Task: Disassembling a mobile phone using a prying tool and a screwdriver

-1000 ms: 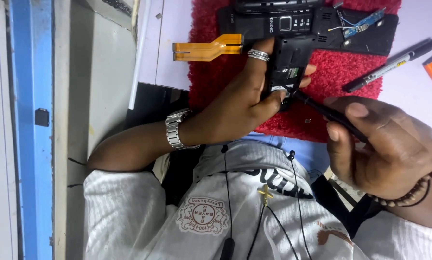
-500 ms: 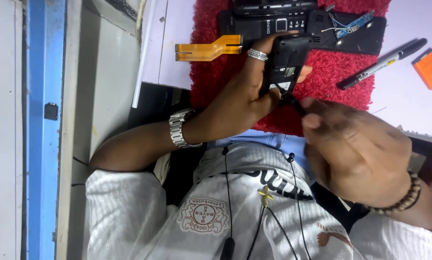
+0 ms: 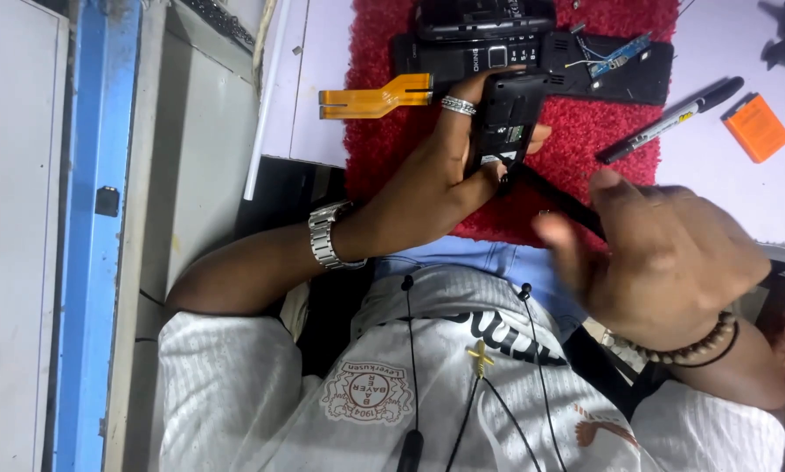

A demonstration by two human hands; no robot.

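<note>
Black plastic phone body (image 3: pixel 504 122) sits clamped in the left hand (image 3: pixel 427 188); the blurred right hand (image 3: pixel 663 253) pinches a thin black tool (image 3: pixel 554 197), tip hidden.

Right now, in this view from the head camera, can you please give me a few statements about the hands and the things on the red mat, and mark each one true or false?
1. The left hand holds a small black phone body above the red fluffy mat. True.
2. The right hand holds a yellow screwdriver. False: it holds a thin black tool, whose tip meets the phone body.
3. An orange flat ribbon cable lies at the mat's edge. True.
4. The black marker pen lies wholly on the red mat. False: most of it rests on the pale table.
5. The left wrist is bare. False: it wears a silver metal watch.
</note>
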